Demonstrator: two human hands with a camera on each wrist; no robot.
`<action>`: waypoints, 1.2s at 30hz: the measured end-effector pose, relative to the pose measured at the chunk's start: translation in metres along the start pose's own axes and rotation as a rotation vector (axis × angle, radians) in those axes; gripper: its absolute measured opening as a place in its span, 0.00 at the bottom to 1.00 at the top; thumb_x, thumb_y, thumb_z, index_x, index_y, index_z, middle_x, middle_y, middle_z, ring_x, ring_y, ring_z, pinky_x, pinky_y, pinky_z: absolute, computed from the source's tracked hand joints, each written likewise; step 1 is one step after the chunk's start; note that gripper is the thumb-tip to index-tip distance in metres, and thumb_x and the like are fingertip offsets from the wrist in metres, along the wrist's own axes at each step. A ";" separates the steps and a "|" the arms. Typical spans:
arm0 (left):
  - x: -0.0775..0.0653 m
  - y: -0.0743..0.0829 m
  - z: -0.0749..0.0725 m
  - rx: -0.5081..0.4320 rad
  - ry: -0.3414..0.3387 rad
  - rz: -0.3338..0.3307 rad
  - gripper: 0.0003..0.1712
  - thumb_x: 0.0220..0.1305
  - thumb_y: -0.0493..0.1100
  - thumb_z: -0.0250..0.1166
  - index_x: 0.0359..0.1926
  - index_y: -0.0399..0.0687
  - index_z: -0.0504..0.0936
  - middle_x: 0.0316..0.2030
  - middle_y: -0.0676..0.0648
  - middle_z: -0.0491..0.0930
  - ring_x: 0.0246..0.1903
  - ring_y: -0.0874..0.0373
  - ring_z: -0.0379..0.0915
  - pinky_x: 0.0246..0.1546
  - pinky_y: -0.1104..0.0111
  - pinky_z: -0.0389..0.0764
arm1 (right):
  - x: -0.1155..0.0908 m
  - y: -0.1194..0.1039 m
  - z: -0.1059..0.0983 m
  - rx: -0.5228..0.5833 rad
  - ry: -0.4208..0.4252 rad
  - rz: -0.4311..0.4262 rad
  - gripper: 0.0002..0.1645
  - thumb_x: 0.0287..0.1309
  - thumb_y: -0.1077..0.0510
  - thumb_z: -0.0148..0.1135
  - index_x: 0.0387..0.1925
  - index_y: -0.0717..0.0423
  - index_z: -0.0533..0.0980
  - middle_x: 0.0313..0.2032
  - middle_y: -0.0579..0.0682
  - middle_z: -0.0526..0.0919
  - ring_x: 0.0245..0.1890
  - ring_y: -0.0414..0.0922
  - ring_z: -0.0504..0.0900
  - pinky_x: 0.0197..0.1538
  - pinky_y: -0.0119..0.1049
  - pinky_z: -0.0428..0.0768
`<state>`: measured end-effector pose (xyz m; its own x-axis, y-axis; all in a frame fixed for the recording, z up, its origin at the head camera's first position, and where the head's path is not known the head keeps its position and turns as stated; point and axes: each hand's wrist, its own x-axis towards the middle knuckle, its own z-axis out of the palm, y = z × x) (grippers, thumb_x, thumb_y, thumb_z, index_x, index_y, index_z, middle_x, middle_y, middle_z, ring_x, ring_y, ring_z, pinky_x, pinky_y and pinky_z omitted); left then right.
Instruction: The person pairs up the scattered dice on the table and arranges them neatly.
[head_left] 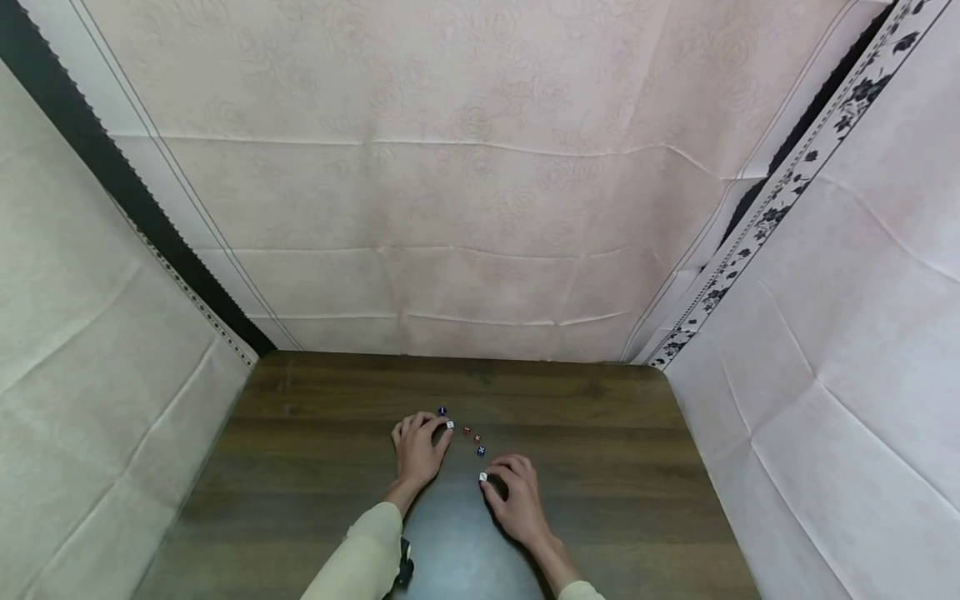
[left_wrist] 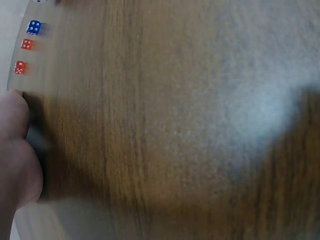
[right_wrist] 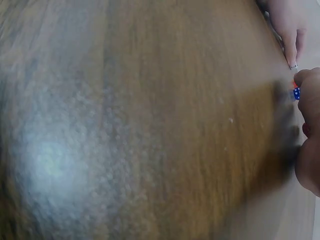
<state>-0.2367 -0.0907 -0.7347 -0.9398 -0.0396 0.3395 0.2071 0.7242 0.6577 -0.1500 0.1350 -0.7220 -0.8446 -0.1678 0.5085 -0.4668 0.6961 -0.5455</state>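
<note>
In the head view my left hand (head_left: pixel 417 454) pinches a white die (head_left: pixel 450 424) between thumb and index finger. My right hand (head_left: pixel 519 500), nearer to me, holds another white die (head_left: pixel 483 477) the same way. Between the two hands, two red dice (head_left: pixel 477 438) and a blue die (head_left: pixel 481 451) lie in a slanting row. A second blue die (head_left: pixel 442 411) sits just beyond the left fingertips. The left wrist view shows the blue die (left_wrist: pixel 34 27) and the red dice (left_wrist: pixel 19 67) past the hand's edge. In the right wrist view, fingers partly hide the blue die (right_wrist: pixel 297 93).
The dice are on a brown wood-grain table (head_left: pixel 315 467) with a glossy patch of light near its front. Pale patterned cloth (head_left: pixel 480 200) hangs behind the table, and more cloth (head_left: pixel 840 350) borders the right side. A dark object (head_left: pixel 405 562) is at the left sleeve.
</note>
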 end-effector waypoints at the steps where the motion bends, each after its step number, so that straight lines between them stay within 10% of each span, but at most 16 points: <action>1: 0.000 0.000 0.000 -0.001 -0.001 0.000 0.14 0.75 0.50 0.77 0.56 0.51 0.95 0.55 0.42 0.88 0.60 0.36 0.77 0.74 0.31 0.60 | 0.000 0.000 0.000 -0.002 -0.010 0.004 0.11 0.61 0.61 0.85 0.44 0.52 0.91 0.51 0.53 0.91 0.59 0.53 0.83 0.63 0.57 0.79; 36: 0.001 0.003 -0.003 -0.016 -0.018 -0.018 0.15 0.74 0.48 0.78 0.57 0.50 0.95 0.56 0.41 0.88 0.62 0.35 0.77 0.74 0.31 0.60 | -0.004 0.004 0.008 -0.083 -0.005 -0.049 0.10 0.58 0.57 0.88 0.41 0.47 0.93 0.48 0.45 0.88 0.52 0.46 0.82 0.57 0.47 0.71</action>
<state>-0.2361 -0.0906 -0.7305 -0.9482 -0.0397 0.3153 0.1943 0.7126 0.6741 -0.1507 0.1325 -0.7310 -0.8227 -0.2064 0.5296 -0.4843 0.7423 -0.4631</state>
